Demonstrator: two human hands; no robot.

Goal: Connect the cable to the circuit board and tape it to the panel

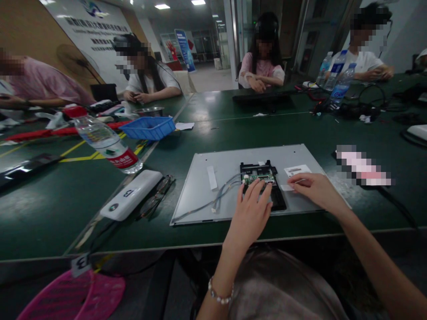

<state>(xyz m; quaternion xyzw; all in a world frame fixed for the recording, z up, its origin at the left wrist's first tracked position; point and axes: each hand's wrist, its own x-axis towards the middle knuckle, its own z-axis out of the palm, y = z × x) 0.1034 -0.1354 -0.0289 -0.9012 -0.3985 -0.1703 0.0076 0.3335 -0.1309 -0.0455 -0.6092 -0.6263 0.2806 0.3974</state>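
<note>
A flat grey panel [200, 178] lies on the green table, with a black frame and green circuit board [266, 178] on its middle. My left hand [252, 212] rests over the board's lower left part, fingers spread, with nothing held in it. Grey cables [223, 192] run from the board's left side across the panel. My right hand [312, 190] is at the panel's right part, thumb and forefinger pinched on a small thin piece that I cannot make out. Just beyond those fingertips is a white label [296, 170]. A white strip [211, 178] sits left of the board.
Left of the panel are glasses [156, 197], a white power bank [131, 195], a water bottle [106, 144] and a blue tray [149, 128]. A phone [363, 166] lies to the right. Across the table [213, 129] sit several people, with more bottles at the far right.
</note>
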